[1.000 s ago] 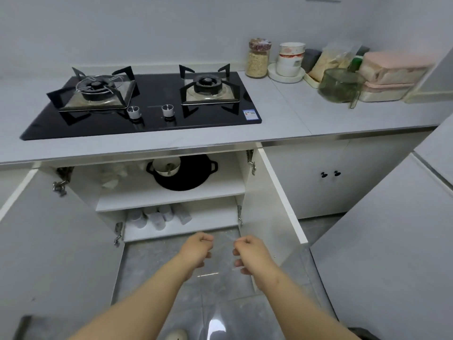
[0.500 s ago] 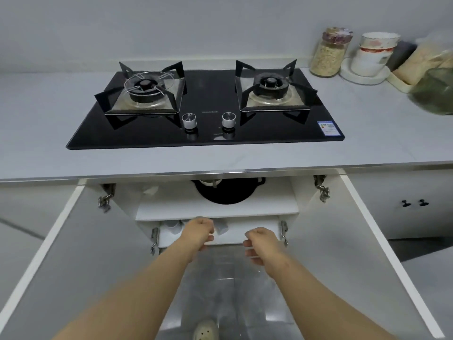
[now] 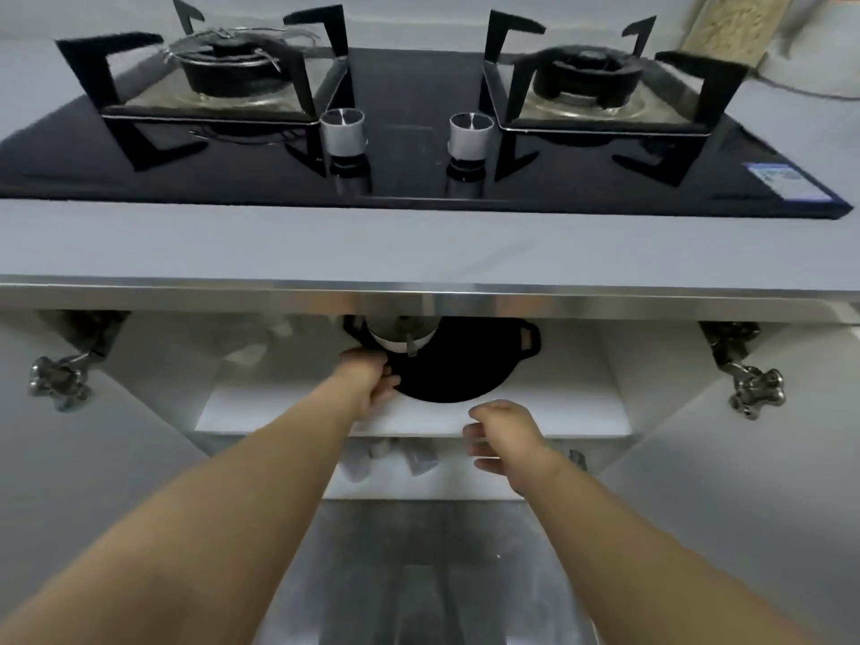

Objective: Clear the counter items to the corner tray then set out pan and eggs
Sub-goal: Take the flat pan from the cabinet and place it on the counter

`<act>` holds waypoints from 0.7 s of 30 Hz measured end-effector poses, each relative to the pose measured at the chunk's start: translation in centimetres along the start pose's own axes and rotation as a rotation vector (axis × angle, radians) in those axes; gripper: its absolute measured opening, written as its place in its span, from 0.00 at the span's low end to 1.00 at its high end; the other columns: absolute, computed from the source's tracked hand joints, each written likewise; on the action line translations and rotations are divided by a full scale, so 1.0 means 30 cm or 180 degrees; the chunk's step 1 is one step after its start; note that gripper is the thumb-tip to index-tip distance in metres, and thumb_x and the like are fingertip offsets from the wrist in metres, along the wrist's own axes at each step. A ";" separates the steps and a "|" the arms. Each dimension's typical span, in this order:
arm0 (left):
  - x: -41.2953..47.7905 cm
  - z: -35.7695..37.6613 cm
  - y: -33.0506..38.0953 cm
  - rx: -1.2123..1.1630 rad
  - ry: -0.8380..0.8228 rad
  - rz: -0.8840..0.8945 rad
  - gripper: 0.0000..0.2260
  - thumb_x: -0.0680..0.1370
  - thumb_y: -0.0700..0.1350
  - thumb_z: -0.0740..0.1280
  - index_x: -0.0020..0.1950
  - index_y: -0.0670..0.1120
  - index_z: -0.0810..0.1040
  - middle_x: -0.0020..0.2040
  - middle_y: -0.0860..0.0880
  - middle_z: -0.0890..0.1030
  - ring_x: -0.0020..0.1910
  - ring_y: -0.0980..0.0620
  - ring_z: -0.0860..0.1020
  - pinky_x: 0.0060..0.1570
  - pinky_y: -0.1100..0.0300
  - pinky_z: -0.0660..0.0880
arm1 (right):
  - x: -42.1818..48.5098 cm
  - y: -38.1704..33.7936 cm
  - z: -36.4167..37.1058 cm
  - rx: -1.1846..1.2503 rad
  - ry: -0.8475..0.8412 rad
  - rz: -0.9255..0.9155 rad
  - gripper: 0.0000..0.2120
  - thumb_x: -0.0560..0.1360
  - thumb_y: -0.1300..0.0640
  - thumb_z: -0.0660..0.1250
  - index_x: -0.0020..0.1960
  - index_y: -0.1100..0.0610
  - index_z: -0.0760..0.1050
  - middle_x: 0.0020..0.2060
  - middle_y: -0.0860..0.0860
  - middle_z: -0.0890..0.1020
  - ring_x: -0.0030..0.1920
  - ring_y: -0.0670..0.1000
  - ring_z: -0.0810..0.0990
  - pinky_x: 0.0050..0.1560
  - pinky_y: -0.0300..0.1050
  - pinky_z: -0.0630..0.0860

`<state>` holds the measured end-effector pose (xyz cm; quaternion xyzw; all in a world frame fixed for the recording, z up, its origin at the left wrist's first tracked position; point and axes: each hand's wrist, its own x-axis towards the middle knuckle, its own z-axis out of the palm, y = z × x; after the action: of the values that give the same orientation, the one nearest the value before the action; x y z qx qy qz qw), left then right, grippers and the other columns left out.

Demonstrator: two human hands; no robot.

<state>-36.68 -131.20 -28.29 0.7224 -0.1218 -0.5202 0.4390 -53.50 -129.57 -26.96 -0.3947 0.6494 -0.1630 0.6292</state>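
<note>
A black two-handled pan (image 3: 465, 370) sits on the upper shelf (image 3: 572, 412) of the open cabinet under the counter. A white bowl (image 3: 401, 341) with a utensil in it stands in the pan, half hidden by the counter edge. My left hand (image 3: 370, 379) reaches onto the shelf and grips the pan's left rim. My right hand (image 3: 505, 435) hovers in front of the shelf edge, just right of the left hand, with fingers loosely curled and holding nothing. No eggs are in view.
Above the cabinet lies the grey counter (image 3: 419, 249) with a black two-burner gas stove (image 3: 419, 146). A jar of grains (image 3: 726, 30) stands at the far right. Small white cups (image 3: 419, 458) sit on the lower shelf. Both cabinet doors stand open, with metal hinges (image 3: 749, 388) at the sides.
I have come closer and lower to the cabinet. My left hand has gone forward onto the upper shelf to the pan's rim. My right hand has advanced to the shelf edge.
</note>
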 end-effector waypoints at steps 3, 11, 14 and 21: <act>0.164 0.052 -0.009 -0.0016 0.0221 0.0355 0.06 0.82 0.44 0.55 0.48 0.44 0.68 0.35 0.48 0.70 0.31 0.52 0.70 0.33 0.61 0.69 | 0.151 0.045 0.001 0.0068 -0.0015 -0.0128 0.04 0.79 0.59 0.57 0.52 0.57 0.69 0.37 0.52 0.75 0.32 0.49 0.73 0.34 0.41 0.70; 0.463 0.131 -0.063 -0.0439 -0.0093 0.0247 0.16 0.81 0.43 0.59 0.68 0.44 0.64 0.46 0.47 0.73 0.36 0.52 0.73 0.30 0.60 0.77 | 0.347 0.111 -0.026 0.0010 0.0075 -0.0196 0.07 0.79 0.60 0.57 0.43 0.55 0.70 0.36 0.53 0.76 0.31 0.50 0.73 0.33 0.39 0.68; 0.510 0.132 -0.072 -0.0571 -0.0097 0.0439 0.09 0.80 0.36 0.57 0.60 0.43 0.68 0.47 0.46 0.73 0.36 0.55 0.72 0.25 0.68 0.76 | 0.369 0.114 -0.020 0.0045 0.0037 -0.0170 0.08 0.79 0.60 0.57 0.42 0.55 0.70 0.35 0.52 0.76 0.31 0.50 0.72 0.33 0.39 0.67; 0.292 0.052 -0.113 -0.0400 0.0032 0.0232 0.06 0.79 0.32 0.55 0.52 0.38 0.69 0.40 0.41 0.73 0.29 0.47 0.73 0.20 0.64 0.75 | 0.265 0.052 0.009 0.0358 0.0005 -0.0063 0.06 0.79 0.59 0.58 0.44 0.54 0.72 0.37 0.52 0.76 0.31 0.50 0.73 0.33 0.39 0.68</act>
<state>-35.21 -135.56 -36.63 0.6911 -0.1128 -0.5068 0.5028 -52.91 -134.20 -33.57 -0.3651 0.6358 -0.2058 0.6482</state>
